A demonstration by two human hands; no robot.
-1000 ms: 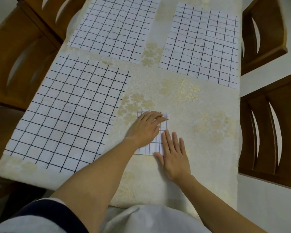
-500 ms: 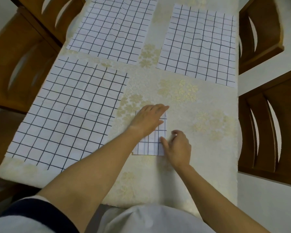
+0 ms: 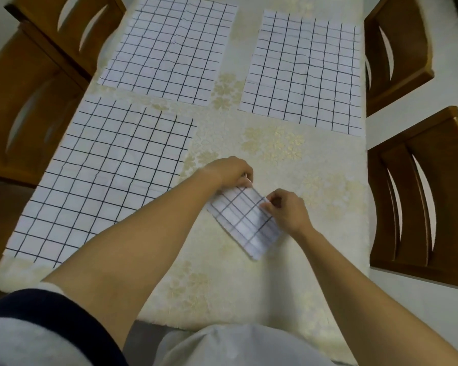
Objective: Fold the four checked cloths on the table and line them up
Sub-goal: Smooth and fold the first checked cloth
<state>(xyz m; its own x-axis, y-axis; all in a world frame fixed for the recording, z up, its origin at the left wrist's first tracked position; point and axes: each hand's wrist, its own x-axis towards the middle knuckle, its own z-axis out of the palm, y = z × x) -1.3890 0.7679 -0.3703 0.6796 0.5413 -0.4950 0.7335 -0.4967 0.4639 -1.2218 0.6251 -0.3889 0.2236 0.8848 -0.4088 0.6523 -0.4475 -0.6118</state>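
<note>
Counter (image 3: pixel 315 180): three unfolded cloths (image 3: pixel 103 180) lie flat, untouched. Folded cloth (image 3: pixel 245 220), pressed square a second ago, now sits skewed near centre. My left hand (image 3: pixel 230 171) and right hand (image 3: pixel 288 210) no longer press flat; each pinches a far corner. I judge the fold done, placing next.

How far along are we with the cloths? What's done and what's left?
Done: one folded cloth, a small packet. In hand: the left hand and right hand pinch its far edge, and it lies askew. Left: the near-left cloth, far-left cloth and far-right cloth lie spread flat, unfolded; no row begun.
</note>
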